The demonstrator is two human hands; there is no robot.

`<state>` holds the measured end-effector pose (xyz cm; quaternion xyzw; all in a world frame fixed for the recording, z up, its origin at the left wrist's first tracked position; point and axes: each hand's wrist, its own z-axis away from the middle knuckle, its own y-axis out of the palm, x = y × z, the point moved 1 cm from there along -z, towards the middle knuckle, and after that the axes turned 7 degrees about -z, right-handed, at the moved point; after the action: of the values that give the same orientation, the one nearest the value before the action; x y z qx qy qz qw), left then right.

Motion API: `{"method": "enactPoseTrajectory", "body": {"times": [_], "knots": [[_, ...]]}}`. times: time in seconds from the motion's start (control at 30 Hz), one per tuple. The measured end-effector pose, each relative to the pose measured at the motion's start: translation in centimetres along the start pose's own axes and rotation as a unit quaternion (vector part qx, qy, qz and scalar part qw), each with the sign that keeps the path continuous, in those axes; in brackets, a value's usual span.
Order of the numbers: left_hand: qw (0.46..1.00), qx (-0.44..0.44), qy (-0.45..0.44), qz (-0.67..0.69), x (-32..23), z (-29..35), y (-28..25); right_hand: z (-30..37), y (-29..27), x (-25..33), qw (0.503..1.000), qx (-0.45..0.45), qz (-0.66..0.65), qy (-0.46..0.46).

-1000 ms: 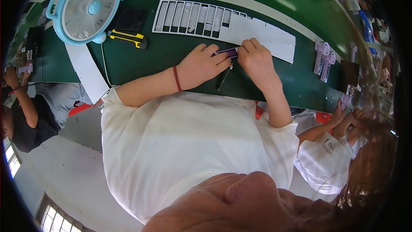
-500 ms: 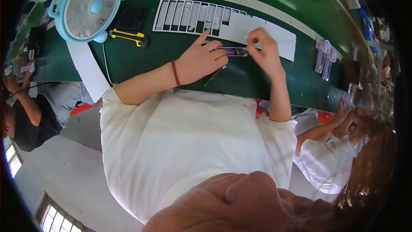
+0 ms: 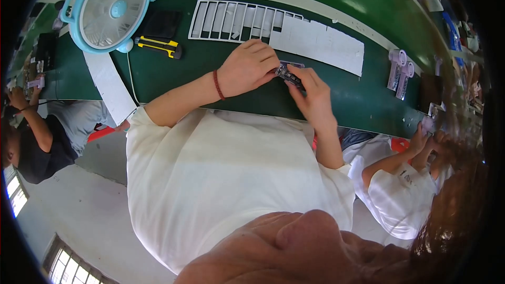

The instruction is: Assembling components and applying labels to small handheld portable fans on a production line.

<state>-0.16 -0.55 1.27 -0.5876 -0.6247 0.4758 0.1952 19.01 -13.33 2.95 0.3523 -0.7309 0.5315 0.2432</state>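
Note:
A small dark circuit board (image 3: 289, 74) is held tilted between my two hands above the bench. My left hand (image 3: 248, 68) has its fingers curled closed at the board's left end, and its fingertips are partly hidden. At the other end, my right hand (image 3: 316, 95) pinches the board between thumb and fingers. Just behind the board a strip of purple plastic casing (image 3: 299, 65) shows; my hands and the board cover most of it.
A white slotted frame (image 3: 210, 19) and a white sheet (image 3: 321, 44) lie beyond my hands. A yellow-black utility knife (image 3: 158, 46) and a blue fan (image 3: 110, 10) are at left. Two small purple handheld fans (image 3: 397, 71) lie at right. Other people work on both sides.
My right hand has moved down and left and now grips a dark circuit board. My left hand's spread fingers have closed at the board's other end. The purple casing is now mostly covered.

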Motion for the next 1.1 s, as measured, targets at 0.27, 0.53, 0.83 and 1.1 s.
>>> {"method": "enactPoseTrajectory", "body": {"times": [0.27, 0.53, 0.83, 1.1], "knots": [[0.999, -0.002, 0.043, 0.012, 0.8, 1.2, 0.2, -0.9, -2.5, -2.5, 0.982, 0.066, -0.128, 0.126], [0.995, 0.010, 0.066, -0.069, 0.0, 1.4, 0.2, -0.2, -1.4, -2.0, 0.997, -0.017, 0.062, -0.046], [0.992, 0.047, 0.026, -0.113, -1.1, 0.8, 0.1, -0.1, -0.9, -1.3, 0.999, -0.014, 0.036, -0.010], [0.996, 0.081, 0.006, -0.043, -0.4, 0.2, -0.7, -0.9, -1.1, -1.8, 1.000, 0.005, 0.024, 0.017]]}}
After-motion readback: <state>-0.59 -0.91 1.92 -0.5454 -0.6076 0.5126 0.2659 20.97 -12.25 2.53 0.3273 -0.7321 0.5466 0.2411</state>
